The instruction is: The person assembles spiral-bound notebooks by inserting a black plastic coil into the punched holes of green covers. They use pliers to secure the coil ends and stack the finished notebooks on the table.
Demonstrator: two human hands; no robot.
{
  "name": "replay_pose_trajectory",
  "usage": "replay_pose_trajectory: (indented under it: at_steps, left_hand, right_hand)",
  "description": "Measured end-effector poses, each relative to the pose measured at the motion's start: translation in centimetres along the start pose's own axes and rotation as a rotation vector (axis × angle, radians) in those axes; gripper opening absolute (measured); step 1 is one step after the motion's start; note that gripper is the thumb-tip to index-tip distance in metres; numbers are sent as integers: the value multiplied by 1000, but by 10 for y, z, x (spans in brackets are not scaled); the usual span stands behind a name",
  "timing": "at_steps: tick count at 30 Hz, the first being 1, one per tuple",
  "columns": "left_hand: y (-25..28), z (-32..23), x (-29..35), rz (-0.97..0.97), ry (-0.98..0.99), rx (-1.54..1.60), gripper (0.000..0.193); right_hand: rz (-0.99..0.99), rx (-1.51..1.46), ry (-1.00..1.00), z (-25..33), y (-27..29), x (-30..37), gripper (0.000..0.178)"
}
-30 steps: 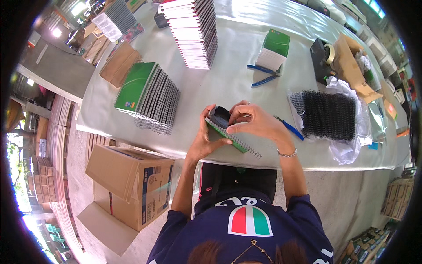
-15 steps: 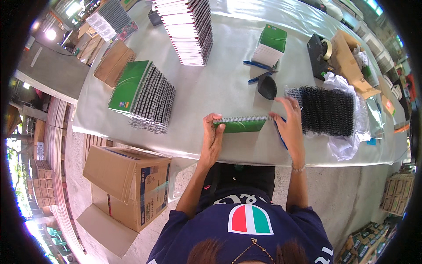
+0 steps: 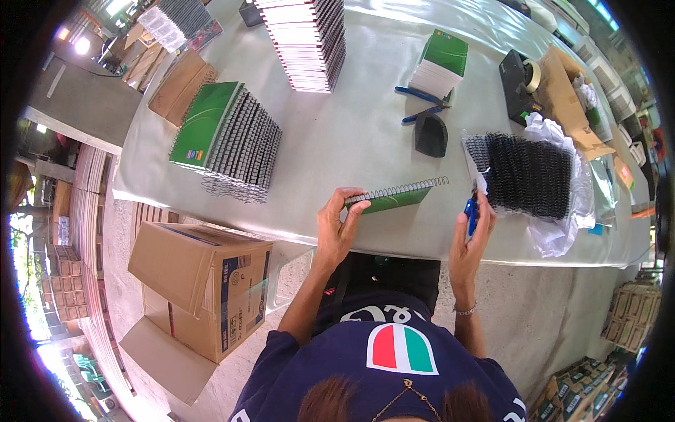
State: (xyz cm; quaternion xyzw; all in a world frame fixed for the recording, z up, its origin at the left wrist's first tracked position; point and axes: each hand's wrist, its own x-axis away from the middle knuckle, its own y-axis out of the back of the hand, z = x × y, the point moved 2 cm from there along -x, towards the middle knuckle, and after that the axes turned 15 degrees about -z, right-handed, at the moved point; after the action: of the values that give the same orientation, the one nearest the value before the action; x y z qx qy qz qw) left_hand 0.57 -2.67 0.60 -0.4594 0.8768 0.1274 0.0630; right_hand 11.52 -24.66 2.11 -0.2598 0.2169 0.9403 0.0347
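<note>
Notebook nr table edge, gripped in L fingers, pliers in R fingers, gap btwn

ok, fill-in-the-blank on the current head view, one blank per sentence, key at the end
1. The left hand holds a notebook with a ____ cover.
2. The right hand holds pliers with ____ handles.
3. The pile of black coils lies nearer the ____ hand.

Missing words: green; blue; right.
</note>
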Motion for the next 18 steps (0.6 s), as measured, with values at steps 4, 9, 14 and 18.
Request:
replay_pose_trajectory:
  at_steps: [4,9,14,18]
  left_hand:
    - [3,1,3,-8,14,-13,21]
    - [3,-14,3,25,79,-5,22]
    - [6,-12,4,43,81,13,22]
    - [7,-10,8,54,92,48,23]
  right_hand:
    - [169,-94,60,37,-3,16,54]
    - [324,-252,62,62,-23,34,56]
    - [345,-217,211,69,-39,42,58]
    - [346,-195,252,69,-44,44,58]
